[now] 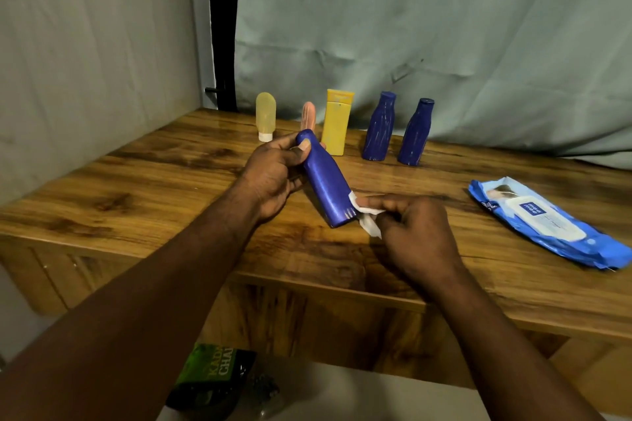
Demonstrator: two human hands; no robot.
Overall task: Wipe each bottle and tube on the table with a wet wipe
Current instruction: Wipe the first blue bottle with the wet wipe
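Along the far edge of the wooden worktop [143,181] a row of containers stands. At its left end is a translucent yellow tube [266,116], upright on its white cap. Next comes a pink tube [308,114], partly hidden behind the bottle being held. A yellow bottle [337,121] follows, and then two dark blue bottles [379,126] [415,131] close together, both streaked with pale marks.

In front of the row, above the middle of the worktop, the left hand [273,178] grips the neck end of a third blue bottle [325,181]. Its fingers [295,183] curl round the bottle and the thumb lies across the neck. The bottle is tilted, cap toward the far edge and base toward the near edge and the right.

At the base, the right hand [413,225] pinches a white wet wipe [369,224]. Its fingers [386,203] are bent round the wipe and press it against the bottle's lower side.

Toward the right edge a blue pack of wipes [547,222] lies flat with its white flap closed.

Below the near edge, at the bottom of the view, is a green packet [208,376].
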